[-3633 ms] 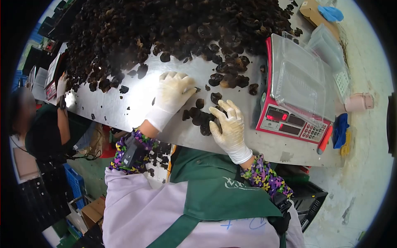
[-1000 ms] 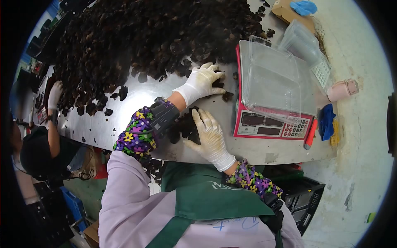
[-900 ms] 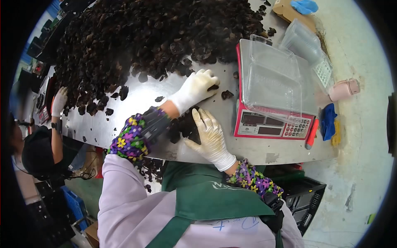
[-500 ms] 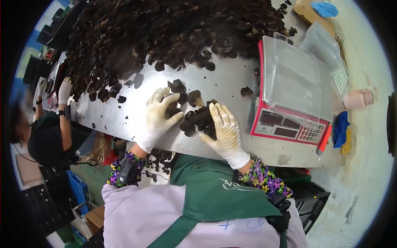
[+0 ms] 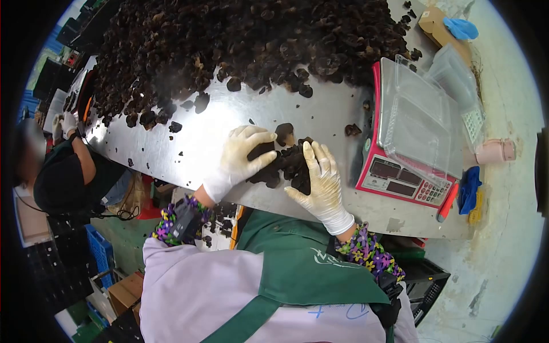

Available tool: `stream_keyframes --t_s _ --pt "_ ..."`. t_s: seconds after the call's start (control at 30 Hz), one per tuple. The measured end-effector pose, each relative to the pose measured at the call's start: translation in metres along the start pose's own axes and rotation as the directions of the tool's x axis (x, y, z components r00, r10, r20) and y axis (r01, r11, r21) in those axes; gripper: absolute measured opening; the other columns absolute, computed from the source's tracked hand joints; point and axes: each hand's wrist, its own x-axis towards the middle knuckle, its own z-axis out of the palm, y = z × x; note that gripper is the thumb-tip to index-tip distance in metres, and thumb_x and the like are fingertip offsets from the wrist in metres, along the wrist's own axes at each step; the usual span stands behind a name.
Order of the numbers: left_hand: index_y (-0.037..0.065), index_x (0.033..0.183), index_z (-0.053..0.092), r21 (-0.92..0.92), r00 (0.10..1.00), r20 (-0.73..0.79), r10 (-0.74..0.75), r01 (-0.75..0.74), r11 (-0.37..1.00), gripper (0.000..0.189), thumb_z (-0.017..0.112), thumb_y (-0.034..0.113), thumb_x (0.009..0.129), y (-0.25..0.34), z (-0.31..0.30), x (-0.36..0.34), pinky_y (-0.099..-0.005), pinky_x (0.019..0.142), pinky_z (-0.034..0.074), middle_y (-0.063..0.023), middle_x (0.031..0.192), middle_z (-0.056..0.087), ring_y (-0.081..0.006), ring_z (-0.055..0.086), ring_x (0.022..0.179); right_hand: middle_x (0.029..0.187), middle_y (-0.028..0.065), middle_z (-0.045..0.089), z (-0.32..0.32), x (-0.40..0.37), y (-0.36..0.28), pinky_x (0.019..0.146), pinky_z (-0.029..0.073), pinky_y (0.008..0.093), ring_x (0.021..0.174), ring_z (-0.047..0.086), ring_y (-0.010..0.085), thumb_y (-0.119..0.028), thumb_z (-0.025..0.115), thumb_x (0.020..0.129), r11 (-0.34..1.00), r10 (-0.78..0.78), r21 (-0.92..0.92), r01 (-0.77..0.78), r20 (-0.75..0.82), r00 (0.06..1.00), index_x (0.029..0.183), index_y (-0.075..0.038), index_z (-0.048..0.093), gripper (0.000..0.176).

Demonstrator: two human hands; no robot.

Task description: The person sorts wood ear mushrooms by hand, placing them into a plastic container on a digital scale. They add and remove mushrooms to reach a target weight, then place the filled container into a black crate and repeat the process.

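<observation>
Dark, crinkled mushroom-like pieces [image 5: 293,163] lie in a small cluster on the metal table between my gloved hands. My left hand [image 5: 240,157] is curved over the cluster's left side, its fingers wrapped round dark pieces. On the right side, my right hand [image 5: 321,180] rests against the cluster with thumb and fingers spread. One piece with a pale patch [image 5: 284,134] sits just above, near my left fingertips. A large heap of the same dark pieces [image 5: 240,40] covers the far part of the table.
A red and white scale [image 5: 400,183] with a clear plastic tray on top stands at the right. Beyond it are a pink cup [image 5: 496,151], a blue cloth [image 5: 470,186] and clear containers [image 5: 454,71]. A co-worker in gloves [image 5: 68,166] is at the far left.
My left hand has closed in on the cluster from the left, bringing dark pieces against it. The whole view has shifted slightly. The co-worker's hands have moved closer together.
</observation>
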Motion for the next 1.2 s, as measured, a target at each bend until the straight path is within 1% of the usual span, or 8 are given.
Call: stream_keyframes --t_s 0.1,0.27,0.47,0.7,0.83,1.03,1.17,1.2 --pt "0.015 0.128 0.066 0.243 0.997 -0.076 -0.011 0.029 0.97 0.055 0.076 0.042 0.081 0.007 -0.004 -0.025 -0.0524 0.109 0.036 -0.0108 0.133 0.06 -0.0344 0.053 0.127 0.15 0.0233 0.038 -0.001 0.009 0.0 0.117 0.031 0.0539 0.137 0.035 0.0457 -0.047 0.084 0.068 1.0 -0.004 -0.009 0.004 0.026 1.0 0.158 -0.007 0.028 0.113" --pt "0.014 0.137 0.06 0.23 0.989 -0.083 -0.124 0.14 0.963 0.068 0.075 0.048 0.08 0.015 0.005 -0.048 -0.0536 0.112 0.033 -0.0169 0.145 0.051 -0.0393 0.048 0.131 0.15 0.0238 0.039 -0.003 0.04 -0.008 0.117 0.03 0.0544 0.138 0.036 0.0458 -0.049 0.085 0.068 0.998 -0.026 -0.053 0.029 0.066 0.997 0.158 -0.008 0.027 0.115" --pt "0.016 0.144 0.053 0.181 0.989 -0.105 -0.104 0.122 0.976 0.077 0.071 0.058 0.081 0.025 0.033 -0.049 -0.0573 0.112 0.031 -0.0171 0.146 0.049 -0.0384 0.048 0.131 0.143 0.0126 0.054 0.006 0.062 0.0 0.107 0.037 0.0445 0.135 0.048 0.0282 -0.049 0.078 0.075 0.978 -0.134 -0.129 0.161 0.2 0.971 0.147 -0.008 0.044 0.09" --pt "0.02 0.149 0.049 0.174 0.986 -0.111 -0.127 0.145 0.974 0.089 0.072 0.065 0.076 0.05 0.039 -0.057 -0.0596 0.112 0.029 -0.0171 0.148 0.047 -0.0399 0.045 0.133 0.141 0.0145 0.055 -0.013 0.03 0.001 0.112 0.035 0.0474 0.135 0.047 0.0314 -0.04 0.077 0.076 0.984 -0.167 -0.012 0.177 0.261 0.951 0.146 -0.007 0.046 0.084" --pt "0.022 0.149 0.051 0.221 0.98 -0.13 -0.15 0.176 0.959 0.085 0.075 0.058 0.076 0.049 0.045 -0.057 -0.0618 0.112 0.028 -0.018 0.149 0.045 -0.0417 0.043 0.135 0.146 0.0175 0.048 -0.02 0.021 0.001 0.114 0.035 0.0503 0.137 0.044 0.0348 -0.038 0.079 0.075 0.982 -0.188 0.083 0.172 0.261 0.947 0.149 -0.007 0.043 0.088" --pt "0.007 0.141 0.057 0.079 0.954 -0.23 -0.192 0.215 0.973 0.053 0.067 0.024 0.091 0.062 0.06 -0.027 -0.0474 0.109 0.04 -0.023 0.139 0.054 -0.0418 0.051 0.128 0.147 0.0202 0.044 -0.009 0.022 -0.01 0.11 0.039 0.0501 0.138 0.04 0.0381 -0.04 0.087 0.062 0.981 -0.144 -0.1 0.165 0.19 0.971 0.151 -0.009 0.039 0.106" --pt "0.003 0.129 0.063 -0.171 0.866 -0.432 -0.25 0.193 0.966 0.033 0.06 0.007 0.096 0.068 0.077 -0.003 -0.0364 0.095 0.051 -0.0185 0.119 0.068 -0.0318 0.066 0.105 0.139 0.0207 0.051 -0.002 0.042 -0.003 0.098 0.049 0.0468 0.122 0.053 0.0365 -0.025 0.09 0.057 0.991 -0.051 -0.115 0.072 0.174 0.983 0.15 -0.01 0.037 0.109" --pt "0.002 0.124 0.065 -0.4 0.794 -0.432 -0.428 0.257 0.88 0.028 0.062 0.008 0.096 0.065 0.086 0.0 -0.0359 0.093 0.052 -0.0161 0.116 0.069 -0.028 0.066 0.103 0.133 0.0203 0.055 0.002 0.044 -0.002 0.096 0.051 0.0458 0.117 0.056 0.0375 -0.024 0.089 0.058 0.999 -0.034 -0.011 0.037 0.184 0.982 0.149 -0.01 0.037 0.106"
